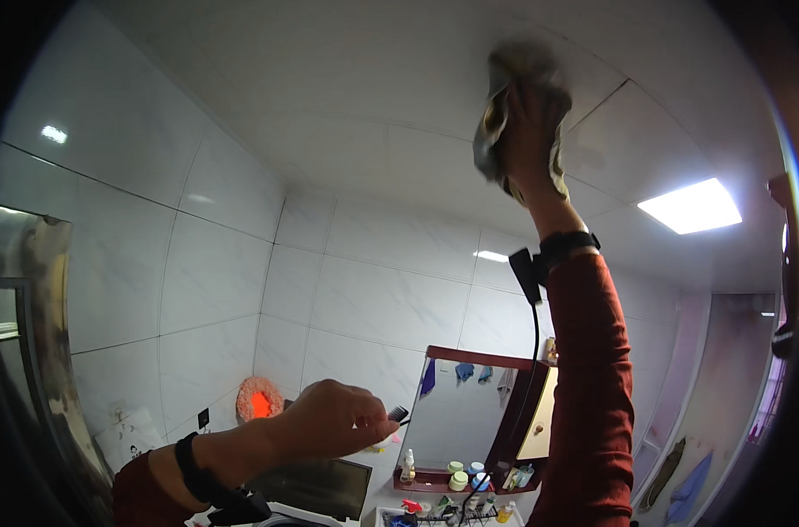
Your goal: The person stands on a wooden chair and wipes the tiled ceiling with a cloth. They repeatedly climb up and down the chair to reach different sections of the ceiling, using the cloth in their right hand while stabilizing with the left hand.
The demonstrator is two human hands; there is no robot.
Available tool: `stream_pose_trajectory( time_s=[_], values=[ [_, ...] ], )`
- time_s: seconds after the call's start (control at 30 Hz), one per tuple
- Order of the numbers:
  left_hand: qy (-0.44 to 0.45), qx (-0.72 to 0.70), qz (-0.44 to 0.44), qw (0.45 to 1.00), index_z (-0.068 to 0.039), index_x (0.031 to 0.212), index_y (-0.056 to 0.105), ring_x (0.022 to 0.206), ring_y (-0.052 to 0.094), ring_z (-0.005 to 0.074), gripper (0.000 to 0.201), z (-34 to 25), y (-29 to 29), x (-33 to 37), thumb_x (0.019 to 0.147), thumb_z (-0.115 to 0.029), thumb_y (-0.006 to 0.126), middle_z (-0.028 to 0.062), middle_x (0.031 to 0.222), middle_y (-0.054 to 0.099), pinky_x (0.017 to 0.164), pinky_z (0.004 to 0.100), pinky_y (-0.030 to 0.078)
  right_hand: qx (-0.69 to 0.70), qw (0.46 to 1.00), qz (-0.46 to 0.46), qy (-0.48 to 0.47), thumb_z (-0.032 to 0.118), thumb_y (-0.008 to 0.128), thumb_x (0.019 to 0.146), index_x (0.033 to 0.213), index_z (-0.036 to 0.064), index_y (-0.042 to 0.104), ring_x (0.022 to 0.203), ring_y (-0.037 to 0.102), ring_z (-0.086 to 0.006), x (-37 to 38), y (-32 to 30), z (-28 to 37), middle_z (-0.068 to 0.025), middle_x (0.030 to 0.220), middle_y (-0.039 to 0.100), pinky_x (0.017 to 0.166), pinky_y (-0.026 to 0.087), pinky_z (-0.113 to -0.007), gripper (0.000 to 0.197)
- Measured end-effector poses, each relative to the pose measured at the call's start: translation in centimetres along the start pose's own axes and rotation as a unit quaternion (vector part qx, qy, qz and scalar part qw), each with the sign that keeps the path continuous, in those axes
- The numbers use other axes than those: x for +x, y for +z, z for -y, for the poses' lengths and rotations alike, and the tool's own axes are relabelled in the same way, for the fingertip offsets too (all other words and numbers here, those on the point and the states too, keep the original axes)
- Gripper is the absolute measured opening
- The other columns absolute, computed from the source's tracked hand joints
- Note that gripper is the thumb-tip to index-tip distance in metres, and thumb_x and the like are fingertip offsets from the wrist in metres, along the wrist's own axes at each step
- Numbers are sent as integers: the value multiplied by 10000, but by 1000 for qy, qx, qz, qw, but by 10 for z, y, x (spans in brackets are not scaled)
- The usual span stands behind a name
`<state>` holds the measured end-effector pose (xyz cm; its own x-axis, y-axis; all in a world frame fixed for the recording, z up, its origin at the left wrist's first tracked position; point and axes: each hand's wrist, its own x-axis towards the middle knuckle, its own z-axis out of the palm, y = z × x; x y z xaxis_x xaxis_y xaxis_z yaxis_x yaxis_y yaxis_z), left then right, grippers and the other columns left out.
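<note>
My right hand reaches overhead and presses a crumpled grey-beige cloth to the pale panelled ceiling. The cloth's far edge is smeared by motion, and folds hang down on both sides of my fingers. Lower down on the left, my left hand is held in the air with its fingers curled in, and I see nothing in them. Just past its fingertips shows a small dark ribbed object, which I cannot name. Both wrists wear black straps, and a cable runs down from the right one.
A lit square ceiling lamp is right of the cloth. Below stands a red-framed mirror cabinet with jars and bottles on its shelf. A fluffy pink ring hangs on the tiled wall. A blue cloth hangs at the far right.
</note>
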<state>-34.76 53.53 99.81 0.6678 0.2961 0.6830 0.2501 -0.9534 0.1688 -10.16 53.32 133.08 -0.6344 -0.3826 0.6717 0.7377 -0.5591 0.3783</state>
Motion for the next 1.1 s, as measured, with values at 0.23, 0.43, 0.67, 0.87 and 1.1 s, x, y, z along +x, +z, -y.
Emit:
stream_pose_trajectory(
  time_s=[0.23,0.43,0.67,0.87,1.1],
  values=[
    [-26,28,23,999,-28,781,681,665,668,172,259,3,-3,3,866,-273,687,83,729,680,642,271,536,103,989,-57,85,197,536,812,1358,92,464,1326,354,-322,-2,6,-1,-80,1429,431,1057,213,-607,560],
    [-18,16,9,1000,-47,741,665,642,649,192,283,4,6,0,874,-298,656,73,707,663,618,288,523,-3,993,86,80,247,536,845,1355,85,462,1289,368,-357,-16,27,-9,-121,1440,381,1020,270,-603,540],
    [-12,-51,-156,986,-63,997,655,748,663,143,177,12,-6,2,868,-178,692,78,945,677,679,295,550,-9,981,74,177,249,553,834,1385,67,406,1364,272,-368,2,28,16,-156,1497,317,1087,184,-605,599],
    [-74,-63,-231,968,-81,1199,554,1145,553,241,376,20,-15,-4,862,-178,688,100,1223,592,944,407,452,86,976,196,34,234,515,882,1308,63,492,1314,325,-388,-23,57,67,-184,1365,451,1133,200,-528,459],
    [-161,-52,-312,935,-69,1180,565,1156,532,254,379,45,-42,-53,851,-210,690,100,1218,587,965,428,417,26,979,97,175,326,563,858,1444,134,352,1424,179,-329,-33,75,54,-119,1524,257,1107,149,-608,652]
  ],
)
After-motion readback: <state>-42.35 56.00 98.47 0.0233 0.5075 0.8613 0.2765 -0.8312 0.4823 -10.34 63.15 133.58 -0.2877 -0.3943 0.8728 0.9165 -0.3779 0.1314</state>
